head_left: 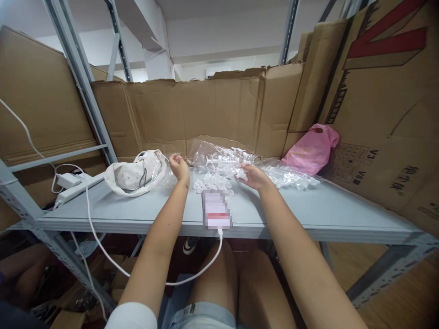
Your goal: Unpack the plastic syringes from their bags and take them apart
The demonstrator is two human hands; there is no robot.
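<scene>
Right hand point(253, 176) reaches forward over the bench point(338, 203), palm turned inward, its fingers and thumb bent around some small white plastic pieces point(241, 174). Left hand point(179, 167) is raised a little nearer the white fabric bag with the dark cord point(132, 173), its fingers curled in toward the thumb; whether it has hold of anything, I cannot tell. Both forearms slant inward and away from the body, with the hands well apart on either side of a pile of small translucent white plastic caps point(212, 183).

Judging by how things lie, the work is partway along. Behind the pile, a white plastic syringe-shaped part point(222, 161) lies at the clear crinkled plastic bag point(202, 151), in it or on it, I cannot say. More whitish pieces show in the clear bag of pale parts point(291, 176) to the right, so much seems left to handle. No finished set can be made out. Just in front of the pile, near the bench edge, lies a phone with a blurred screen point(216, 208).
</scene>
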